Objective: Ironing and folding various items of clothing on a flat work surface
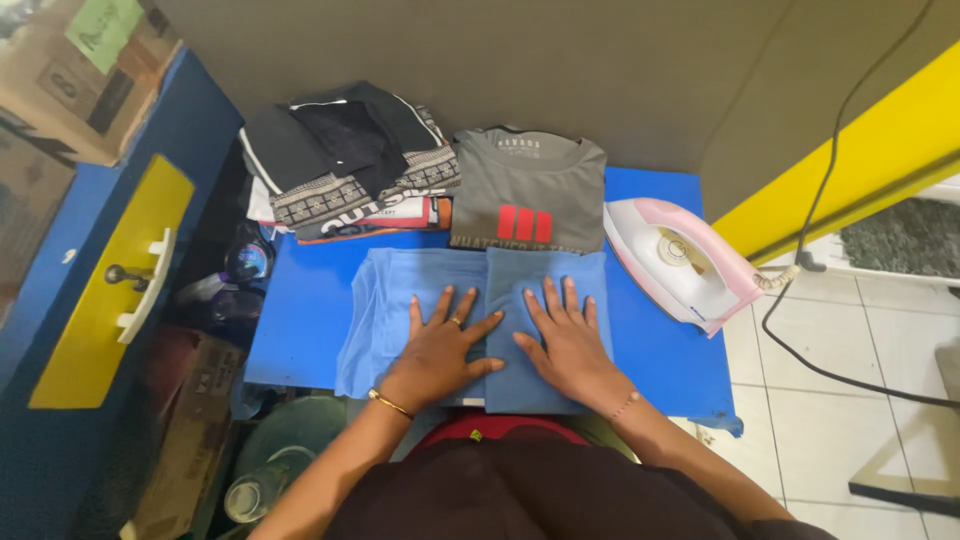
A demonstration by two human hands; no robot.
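My left hand [440, 345] and right hand [568, 340] flat, fingers spread wide, pressing the folded blue cloth [400, 290], grey shirt [527, 190] just beyond my fingertips, pink iron [680, 262] right of them.

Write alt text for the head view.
Both hands, left and right, press flat on a folded blue cloth on a blue table. Folded shirts lie behind it, an iron to the right.
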